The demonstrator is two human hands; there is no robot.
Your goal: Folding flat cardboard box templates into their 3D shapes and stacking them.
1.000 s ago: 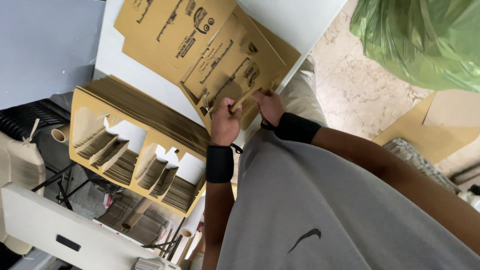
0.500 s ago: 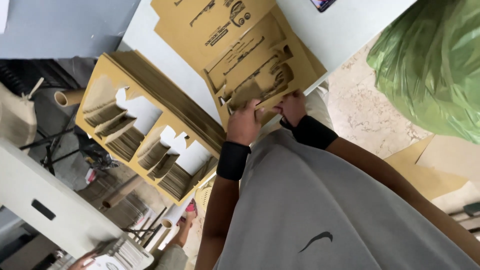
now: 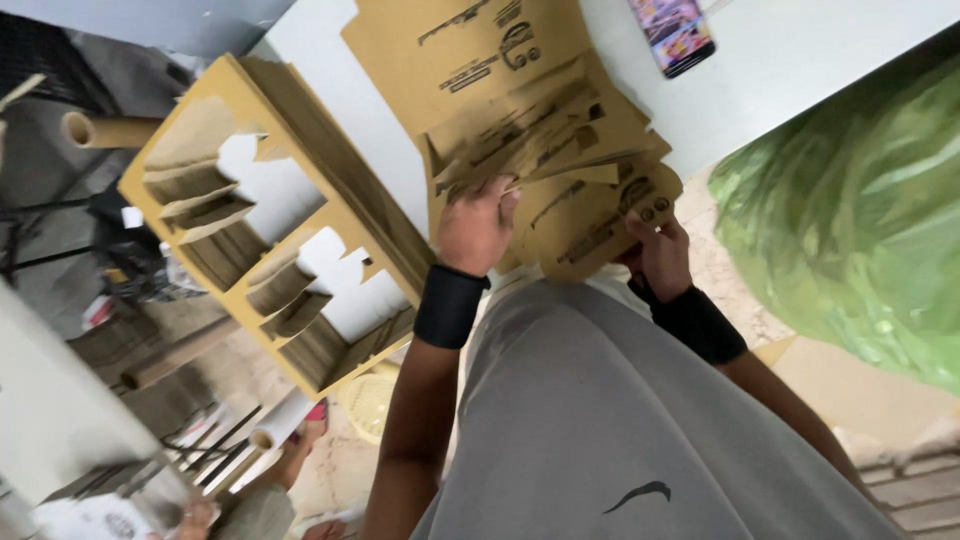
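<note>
A flat brown printed cardboard blank [image 3: 560, 140] lies partly folded at the near edge of a white table [image 3: 800, 60]. My left hand [image 3: 478, 225] grips its folded flaps from the left side. My right hand [image 3: 660, 255] holds the lower right flap, fingers curled over its edge. Both wrists wear black wristbands. A thick stack of cut cardboard blanks [image 3: 270, 240] lies tilted to the left of my left hand, overhanging the table edge.
A phone with a colourful screen [image 3: 675, 30] lies on the table at the back right. A large green plastic bag [image 3: 860, 210] stands at the right. Cardboard tubes [image 3: 110, 130] and clutter fill the floor at the left. Another person's hand [image 3: 195, 515] shows bottom left.
My hands have spread apart along the blank, the right moving to its lower right flap. The flaps are folded up further. The view has shifted and the phone has come into sight.
</note>
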